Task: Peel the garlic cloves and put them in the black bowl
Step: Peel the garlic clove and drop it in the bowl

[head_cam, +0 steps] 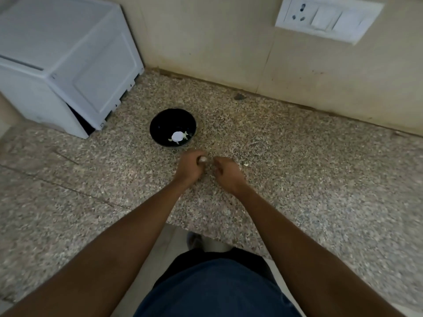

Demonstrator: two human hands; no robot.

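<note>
Granite counter [297,179], black bowl [160,124], unmarked

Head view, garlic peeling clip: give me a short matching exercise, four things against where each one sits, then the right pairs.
Things:
1. black bowl
2. white appliance
3. wall socket
4. garlic clove

Places:
A. on the wall, upper right
B. at the fingertips of the left hand
C. on the counter, just beyond the hands
D. on the counter, far left corner

Pairs: 1-C, 2-D, 3-A, 4-B
</note>
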